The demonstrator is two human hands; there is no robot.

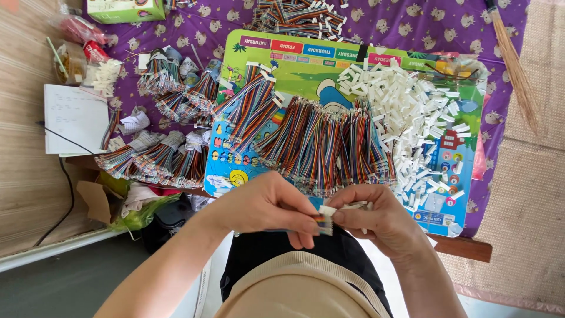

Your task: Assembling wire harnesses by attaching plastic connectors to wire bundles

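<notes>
Leftmost, well off from the grip, a white notepad (75, 118) lies on the woven mat, with bundled rainbow ribbon cables (154, 159) heaped just beside it on the purple cloth (412, 23). Nearer, the left hand (268, 206) is clenched, thumb and forefinger pinching a short multicoloured ribbon cable (321, 219) at its end. Right against it, the right hand (376, 218) pinches a small white connector (327, 210), and that connector touches the cable end, so both grips meet at one spot above the person's lap. More white pieces show between the right hand's fingers, though how many I cannot tell. Just beyond the grip, a long row of cut cables (323, 147) lies fanned across a colourful picture board (282, 65) on the surface. Farther right of the grip, a loose heap of white connectors (412, 112) spreads over the same board. Farthest right, well apart, a straw broom (518, 65) rests across the cloth's edge and the mat.
</notes>
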